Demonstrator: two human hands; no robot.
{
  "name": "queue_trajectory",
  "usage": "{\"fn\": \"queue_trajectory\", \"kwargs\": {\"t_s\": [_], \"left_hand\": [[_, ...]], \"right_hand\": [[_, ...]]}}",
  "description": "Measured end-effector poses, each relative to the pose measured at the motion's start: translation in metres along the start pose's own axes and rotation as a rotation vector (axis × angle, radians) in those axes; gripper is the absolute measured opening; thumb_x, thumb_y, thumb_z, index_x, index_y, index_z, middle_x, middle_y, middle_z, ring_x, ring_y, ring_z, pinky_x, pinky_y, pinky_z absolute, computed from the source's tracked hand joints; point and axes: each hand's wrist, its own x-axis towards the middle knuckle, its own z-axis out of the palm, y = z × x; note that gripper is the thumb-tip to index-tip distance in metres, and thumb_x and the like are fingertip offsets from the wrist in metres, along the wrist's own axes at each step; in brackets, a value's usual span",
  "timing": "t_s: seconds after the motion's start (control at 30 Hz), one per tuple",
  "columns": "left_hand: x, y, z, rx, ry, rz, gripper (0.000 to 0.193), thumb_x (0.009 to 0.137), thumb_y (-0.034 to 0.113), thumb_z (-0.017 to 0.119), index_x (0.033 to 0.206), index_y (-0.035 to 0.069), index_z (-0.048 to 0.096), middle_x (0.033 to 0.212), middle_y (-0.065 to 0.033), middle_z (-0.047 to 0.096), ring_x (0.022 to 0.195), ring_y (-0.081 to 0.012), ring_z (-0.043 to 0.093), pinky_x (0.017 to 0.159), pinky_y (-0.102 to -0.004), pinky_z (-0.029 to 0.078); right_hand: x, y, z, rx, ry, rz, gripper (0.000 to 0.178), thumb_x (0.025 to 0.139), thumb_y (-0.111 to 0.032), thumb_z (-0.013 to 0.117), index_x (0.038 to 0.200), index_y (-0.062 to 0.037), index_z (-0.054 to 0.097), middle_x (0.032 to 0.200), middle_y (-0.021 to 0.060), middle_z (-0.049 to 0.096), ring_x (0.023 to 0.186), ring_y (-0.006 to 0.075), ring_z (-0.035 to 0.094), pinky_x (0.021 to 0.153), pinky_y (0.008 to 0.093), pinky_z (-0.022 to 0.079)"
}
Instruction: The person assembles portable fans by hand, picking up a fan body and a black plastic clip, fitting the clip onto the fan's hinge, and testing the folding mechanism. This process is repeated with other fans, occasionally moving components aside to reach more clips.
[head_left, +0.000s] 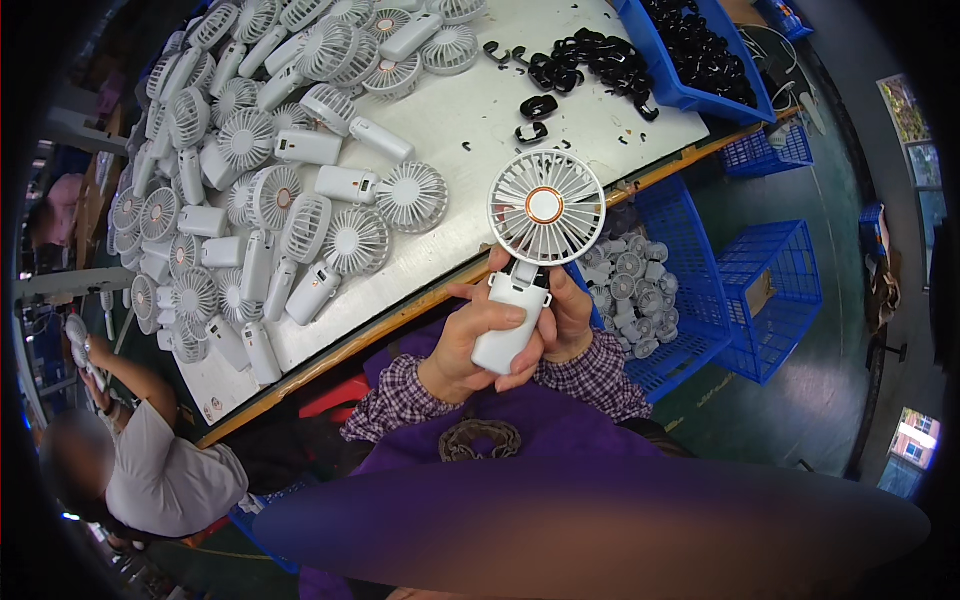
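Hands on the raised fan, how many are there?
2: your left hand at the left of the fan's handle, your right hand at its right. Some fingers are hidden behind it.

Round white plastic fans (357, 241) lie on the left of the flat white table (460, 112), with small curved black pieces (600, 55) at its back right, more in the blue plastic bin (715, 102) beside them, and more fans in the slotted blue plastic basket (690, 240) right of the table.

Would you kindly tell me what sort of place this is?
Probably a factory workshop: a heap of white handheld fans, a blue tray of black parts, and blue crates beside the workbench.
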Motion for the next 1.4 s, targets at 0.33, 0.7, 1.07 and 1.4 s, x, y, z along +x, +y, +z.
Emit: {"fn": "queue_trajectory", "kwargs": {"t_s": [0.33, 0.7, 1.07, 1.4], "left_hand": [[0.009, 0.016, -0.062, 1.908, 0.344, 0.308, 0.027, 0.072, 0.01, 0.062, 0.098, 0.005, 0.056, 0.08, -0.0145, 0.061, 0.08, -0.0342, 0.061, 0.069, -0.0419, 0.047], [0.009, 0.018, -0.058, 1.914, 0.402, 0.418, 0.019, 0.074, 0.02, 0.066, 0.086, 0.007, 0.06, 0.08, -0.0134, 0.064, 0.073, -0.0338, 0.063, 0.063, -0.0407, 0.05], [0.005, -0.009, -0.067, 1.981, 0.271, 0.352, 0.026, 0.071, 0.016, 0.064, 0.096, 0.008, 0.063, 0.085, -0.0121, 0.066, 0.078, -0.0306, 0.064, 0.064, -0.0384, 0.051], [0.021, 0.0, -0.062, 1.677, 0.494, 0.173, 0.025, 0.075, 0.023, 0.069, 0.087, 0.004, 0.058, 0.078, -0.0169, 0.063, 0.072, -0.0358, 0.062, 0.061, -0.042, 0.047]], "right_hand": [[-0.003, -0.078, -0.084, -0.44, 0.278, -0.065, 0.053, 0.086, -0.01, 0.053, 0.134, 0.0058, 0.037, 0.122, 0.0241, 0.053, 0.112, 0.031, 0.055, 0.1, 0.0426, 0.042], [-0.021, -0.036, -0.03, -1.554, -0.176, -0.004, 0.071, 0.091, -0.035, 0.051, 0.145, -0.0003, 0.021, 0.146, 0.0184, 0.029, 0.136, 0.0301, 0.027, 0.11, 0.0394, 0.022], [0.021, -0.018, -0.013, -1.845, -0.437, -0.022, 0.058, 0.086, -0.032, 0.06, 0.133, -0.0023, 0.045, 0.133, 0.0178, 0.047, 0.121, 0.0333, 0.045, 0.102, 0.0415, 0.033], [-0.022, -0.073, -0.038, -1.056, 0.103, -0.178, 0.048, 0.086, -0.01, 0.054, 0.131, 0.0014, 0.043, 0.133, 0.0164, 0.046, 0.123, 0.0259, 0.046, 0.099, 0.0372, 0.04]]}}
